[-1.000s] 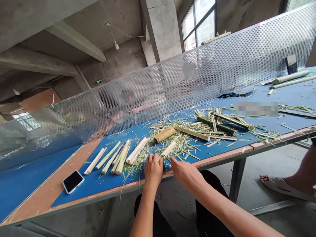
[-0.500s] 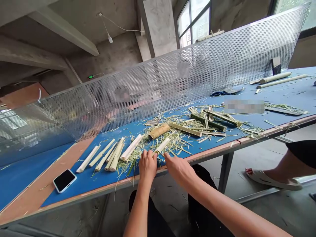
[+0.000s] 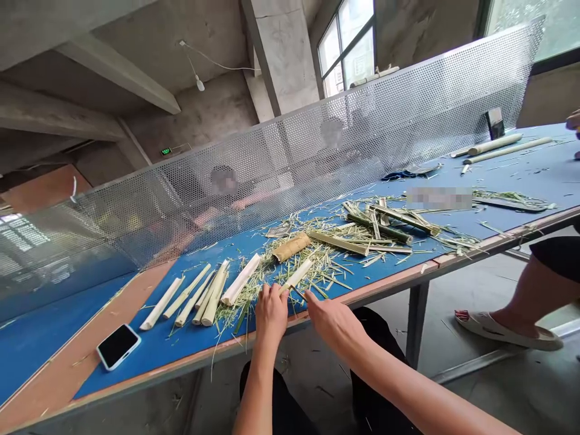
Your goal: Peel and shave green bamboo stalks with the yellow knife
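My left hand [image 3: 272, 309] is closed on the near end of a pale split bamboo piece [image 3: 299, 273], which points away from me over the shavings. Close by on the right, my right hand [image 3: 333, 320] is wrapped round a knife; its thin dark blade [image 3: 298, 293] reaches toward the bamboo beside my left fingers. The handle is hidden in my fist. Green-yellow bamboo shavings [image 3: 333, 269] lie under and around the work. Just beyond sits a brown, curved bamboo piece [image 3: 292, 248].
Several pale bamboo lengths [image 3: 212, 296] lie side by side at left, near a phone [image 3: 118, 347]. Dark-skinned bamboo pieces [image 3: 389, 226] are piled at right. A perforated metal screen [image 3: 254, 181] runs along the blue table's back. Another person's hand [image 3: 574, 124] and leg show at right.
My right hand has drawn a little to the right, away from my left hand, and more of the blade shows. Another person's hand has come in at the right edge. The view has shifted slightly.
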A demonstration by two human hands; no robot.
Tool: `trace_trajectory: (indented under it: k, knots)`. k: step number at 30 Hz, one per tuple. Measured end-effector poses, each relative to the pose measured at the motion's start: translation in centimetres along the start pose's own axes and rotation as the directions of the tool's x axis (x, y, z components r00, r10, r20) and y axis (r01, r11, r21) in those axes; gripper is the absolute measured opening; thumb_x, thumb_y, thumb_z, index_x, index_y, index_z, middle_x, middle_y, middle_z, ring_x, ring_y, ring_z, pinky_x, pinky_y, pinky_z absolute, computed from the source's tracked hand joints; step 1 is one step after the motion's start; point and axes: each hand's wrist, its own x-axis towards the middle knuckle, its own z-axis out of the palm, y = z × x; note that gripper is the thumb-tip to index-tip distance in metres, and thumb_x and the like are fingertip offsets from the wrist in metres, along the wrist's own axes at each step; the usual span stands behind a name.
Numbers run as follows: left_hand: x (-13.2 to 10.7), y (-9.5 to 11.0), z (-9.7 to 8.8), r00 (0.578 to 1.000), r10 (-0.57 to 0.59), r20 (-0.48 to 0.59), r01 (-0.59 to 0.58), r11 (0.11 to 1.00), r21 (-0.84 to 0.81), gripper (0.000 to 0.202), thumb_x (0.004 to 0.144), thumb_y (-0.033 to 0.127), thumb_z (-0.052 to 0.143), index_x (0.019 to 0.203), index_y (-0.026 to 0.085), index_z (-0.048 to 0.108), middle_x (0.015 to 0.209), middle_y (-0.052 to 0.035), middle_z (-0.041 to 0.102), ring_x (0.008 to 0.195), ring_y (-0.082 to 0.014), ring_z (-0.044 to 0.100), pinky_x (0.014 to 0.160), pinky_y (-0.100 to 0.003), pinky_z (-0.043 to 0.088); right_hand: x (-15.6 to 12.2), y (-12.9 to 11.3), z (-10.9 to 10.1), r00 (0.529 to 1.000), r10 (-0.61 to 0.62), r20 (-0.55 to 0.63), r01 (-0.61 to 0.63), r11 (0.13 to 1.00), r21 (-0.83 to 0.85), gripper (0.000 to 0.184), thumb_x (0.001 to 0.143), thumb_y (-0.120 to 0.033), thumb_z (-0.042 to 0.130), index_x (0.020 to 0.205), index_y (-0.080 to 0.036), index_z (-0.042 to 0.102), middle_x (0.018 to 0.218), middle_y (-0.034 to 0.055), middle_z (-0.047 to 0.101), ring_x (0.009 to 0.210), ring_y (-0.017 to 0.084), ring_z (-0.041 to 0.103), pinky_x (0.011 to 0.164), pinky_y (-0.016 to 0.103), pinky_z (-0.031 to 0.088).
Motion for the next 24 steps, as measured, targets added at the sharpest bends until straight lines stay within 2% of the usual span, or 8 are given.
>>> trace_trajectory:
  k: [4, 8, 11, 16, 18, 20, 22, 24]
  knots:
    - [0.5, 0.1, -0.3, 0.996, -0.071, 0.047, 0.073, 0.997, -0.031, 0.033, 0.097, 0.033, 0.028, 0.088, 0.021, 0.057, 0.093, -0.0075, 0.059, 0.084, -0.0206, 0.058, 0.068, -0.030, 0.042, -1.0, 1.1, 0.0, 1.000, 0.021, 0.020, -0.022, 0.998, 0.055, 0.039, 0.095, -0.013, 0.034, 0.131, -0.014, 0.048, 0.070, 0.0068, 0.067, 0.063, 0.018, 0.066, 0.045, 0.026, 0.024]
    - [0.7, -0.1, 0.2, 1.000, -0.008, -0.026, 0.007, 0.999, -0.047, 0.026, 0.095, 0.035, 0.036, 0.089, 0.021, 0.057, 0.096, -0.0077, 0.061, 0.091, -0.0227, 0.059, 0.073, -0.031, 0.043, -1.4, 2.5, -0.6, 0.998, 0.065, -0.005, -0.063, 0.985, 0.162, 0.032, 0.098, -0.022, 0.033, 0.124, -0.020, 0.052, 0.071, 0.0051, 0.068, 0.061, 0.017, 0.065, 0.045, 0.025, 0.021]
    - [0.9, -0.4, 0.4, 0.996, -0.014, -0.090, -0.002, 0.985, -0.173, 0.023, 0.093, 0.037, 0.039, 0.090, 0.022, 0.056, 0.096, -0.0082, 0.064, 0.094, -0.0242, 0.060, 0.076, -0.033, 0.043, 0.3, 3.6, -1.5, 0.990, 0.112, -0.081, -0.094, 0.975, 0.201, 0.032, 0.099, -0.028, 0.032, 0.125, -0.024, 0.050, 0.076, 0.0041, 0.068, 0.064, 0.016, 0.064, 0.047, 0.024, 0.023]
    - [2.0, -0.6, -0.6, 0.969, -0.233, -0.075, 0.160, 0.836, -0.526, 0.022, 0.091, 0.043, 0.041, 0.093, 0.024, 0.052, 0.081, -0.0053, 0.067, 0.071, -0.0217, 0.062, 0.062, -0.029, 0.040, 5.4, 5.6, -4.0, 0.938, 0.223, -0.266, -0.191, 0.971, 0.142, 0.032, 0.098, -0.032, 0.038, 0.119, -0.023, 0.060, 0.106, 0.0122, 0.062, 0.084, 0.020, 0.063, 0.065, 0.027, 0.041]
    - [2.3, -0.4, -1.2, 0.968, -0.247, -0.048, 0.157, 0.742, -0.651, 0.025, 0.088, 0.049, 0.047, 0.090, 0.024, 0.052, 0.077, -0.0034, 0.066, 0.060, -0.0187, 0.059, 0.057, -0.028, 0.039, 6.8, 5.5, -5.0, 0.923, 0.139, -0.358, -0.093, 0.985, 0.143, 0.030, 0.095, -0.029, 0.044, 0.116, -0.022, 0.064, 0.115, 0.0145, 0.058, 0.099, 0.023, 0.058, 0.079, 0.032, 0.043]
    - [2.2, 0.0, -1.6, 0.976, -0.212, -0.046, 0.116, 0.689, -0.716, 0.030, 0.085, 0.053, 0.050, 0.091, 0.023, 0.052, 0.075, -0.0024, 0.063, 0.054, -0.0164, 0.055, 0.054, -0.027, 0.038, 7.4, 4.6, -5.8, 0.914, -0.054, -0.401, 0.145, 0.969, 0.199, 0.030, 0.094, -0.029, 0.047, 0.117, -0.023, 0.066, 0.114, 0.0120, 0.060, 0.103, 0.021, 0.057, 0.085, 0.031, 0.043]
    - [1.8, 0.6, -1.9, 0.983, -0.175, -0.054, 0.080, 0.676, -0.733, 0.032, 0.085, 0.054, 0.051, 0.093, 0.023, 0.052, 0.073, -0.0015, 0.061, 0.054, -0.0155, 0.053, 0.053, -0.026, 0.038, 7.6, 3.5, -6.3, 0.907, -0.225, -0.356, 0.328, 0.907, 0.263, 0.030, 0.093, -0.031, 0.050, 0.116, -0.024, 0.067, 0.104, 0.0087, 0.065, 0.095, 0.018, 0.061, 0.080, 0.026, 0.045]
    - [1.2, 1.2, -2.2, 0.986, -0.157, -0.053, 0.071, 0.687, -0.723, 0.031, 0.085, 0.052, 0.051, 0.095, 0.023, 0.051, 0.072, -0.0009, 0.060, 0.053, -0.0150, 0.051, 0.053, -0.025, 0.036, 7.6, 2.6, -6.5, 0.914, -0.286, -0.288, 0.368, 0.884, 0.288, 0.026, 0.091, -0.033, 0.053, 0.108, -0.022, 0.070, 0.096, 0.0075, 0.069, 0.087, 0.018, 0.065, 0.072, 0.024, 0.044]
